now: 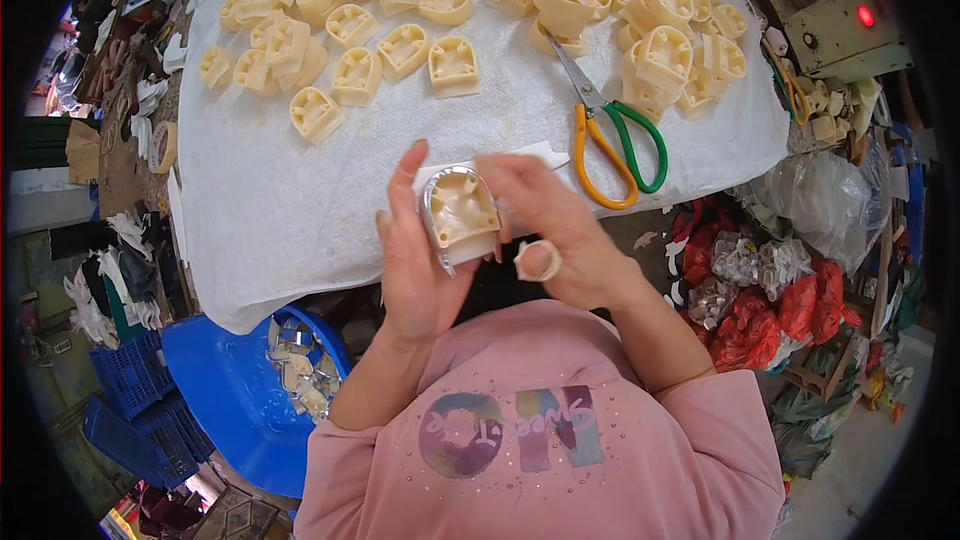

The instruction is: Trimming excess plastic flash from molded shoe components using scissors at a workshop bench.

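Note:
A cream plastic D-shaped piece [466, 208], hollow with small posts inside, is between my hands near the cloth's front edge. A shiny silver strip [430, 230] runs around its curved side, and one end hangs below at the lower left. My left hand [413, 260] is closed around the piece from the left and below. On the other side, my right hand [560, 220] bends its slightly blurred fingers against the piece's right edge. A pale ring-shaped thing [538, 261] is at my right hand; how it is held or worn is unclear.
Similar cream pieces [405, 50] lie loose and stacked across the white cloth [250, 200]. Scissors [610, 130] with orange and green handles rest at right, near a white strip [545, 153]. A blue tub [235, 410] of silver-edged pieces stands lower left; red bags [760, 315] lie right.

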Demonstrator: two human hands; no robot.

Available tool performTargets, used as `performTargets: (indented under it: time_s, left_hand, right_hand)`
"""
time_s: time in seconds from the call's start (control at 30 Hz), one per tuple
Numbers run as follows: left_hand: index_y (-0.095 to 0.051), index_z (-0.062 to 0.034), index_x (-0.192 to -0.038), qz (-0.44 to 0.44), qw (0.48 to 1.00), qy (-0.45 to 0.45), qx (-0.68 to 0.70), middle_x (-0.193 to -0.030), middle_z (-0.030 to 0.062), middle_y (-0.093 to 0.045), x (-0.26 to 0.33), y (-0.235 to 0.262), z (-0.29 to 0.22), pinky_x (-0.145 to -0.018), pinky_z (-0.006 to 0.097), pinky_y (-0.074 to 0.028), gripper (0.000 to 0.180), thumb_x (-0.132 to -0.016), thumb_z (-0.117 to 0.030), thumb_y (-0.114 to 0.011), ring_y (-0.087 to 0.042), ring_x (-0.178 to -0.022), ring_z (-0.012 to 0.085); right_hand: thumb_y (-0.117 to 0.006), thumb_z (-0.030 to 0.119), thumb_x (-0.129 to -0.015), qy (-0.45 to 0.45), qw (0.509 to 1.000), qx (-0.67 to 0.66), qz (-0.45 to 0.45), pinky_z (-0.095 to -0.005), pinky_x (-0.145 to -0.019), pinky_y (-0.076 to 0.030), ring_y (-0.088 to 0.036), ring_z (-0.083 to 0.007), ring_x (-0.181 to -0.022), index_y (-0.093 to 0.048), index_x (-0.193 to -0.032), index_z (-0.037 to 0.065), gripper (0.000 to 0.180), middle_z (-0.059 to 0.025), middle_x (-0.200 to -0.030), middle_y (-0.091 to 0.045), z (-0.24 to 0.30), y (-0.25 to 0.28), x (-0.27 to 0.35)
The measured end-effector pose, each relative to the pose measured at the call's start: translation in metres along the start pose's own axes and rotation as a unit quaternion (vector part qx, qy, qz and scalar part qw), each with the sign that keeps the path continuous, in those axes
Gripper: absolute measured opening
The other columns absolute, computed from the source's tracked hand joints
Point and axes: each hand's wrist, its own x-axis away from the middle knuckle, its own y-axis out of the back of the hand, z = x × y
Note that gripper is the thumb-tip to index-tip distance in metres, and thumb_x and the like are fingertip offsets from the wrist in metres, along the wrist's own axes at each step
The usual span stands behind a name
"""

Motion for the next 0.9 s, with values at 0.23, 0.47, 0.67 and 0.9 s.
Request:
performTargets:
  time_s: [0.23,0.47,0.67,0.9]
  left_hand:
    - [-0.013,0.0032,-0.140,0.126,0.814,-0.229,-0.519,-0.126,0.0239,-0.039,-0.002,0.021,0.009,-0.092,0.038,-0.042,0.090,-0.083,-0.047,-0.062,-0.049,-0.110,0.0332]
    - [-0.045,0.0005,-0.123,-0.016,0.910,-0.061,-0.410,-0.106,0.0126,-0.055,-0.003,-0.001,-0.009,-0.079,0.028,-0.048,0.064,-0.070,-0.013,-0.079,-0.059,-0.094,0.0206]
    - [-0.055,-0.0037,-0.113,0.060,0.750,-0.181,-0.633,-0.090,0.0078,-0.054,-0.005,-0.001,-0.017,-0.062,0.027,-0.047,0.059,-0.059,0.001,-0.077,-0.056,-0.075,0.0172]
    - [-0.056,-0.0052,-0.110,0.051,0.727,-0.193,-0.657,-0.081,0.0041,-0.054,-0.002,-0.010,-0.016,-0.053,0.024,-0.041,0.059,-0.055,-0.003,-0.079,-0.052,-0.065,0.0120]
  right_hand:
    - [-0.064,0.014,-0.083,-0.249,0.962,-0.095,0.056,-0.0291,-0.079,-0.042,-0.052,-0.0174,-0.089,-0.053,-0.119,0.004,0.039,-0.0098,-0.103,-0.052,0.023,0.019,-0.023]
    - [-0.057,0.020,-0.089,0.047,0.984,-0.041,-0.170,-0.0248,-0.071,-0.045,-0.053,-0.0109,-0.081,-0.056,-0.110,0.001,0.028,-0.0057,-0.098,-0.054,-0.020,-0.004,-0.006]
    - [-0.058,0.025,-0.090,-0.246,0.884,-0.394,-0.040,-0.0233,-0.066,-0.046,-0.056,-0.0085,-0.075,-0.059,-0.095,0.006,0.019,0.0009,-0.085,-0.060,-0.016,0.018,-0.015]
    - [-0.056,0.027,-0.091,-0.073,0.994,-0.081,-0.027,-0.0278,-0.056,-0.043,-0.053,-0.0097,-0.066,-0.058,-0.085,0.001,0.026,-0.0022,-0.074,-0.056,-0.009,0.020,-0.012]
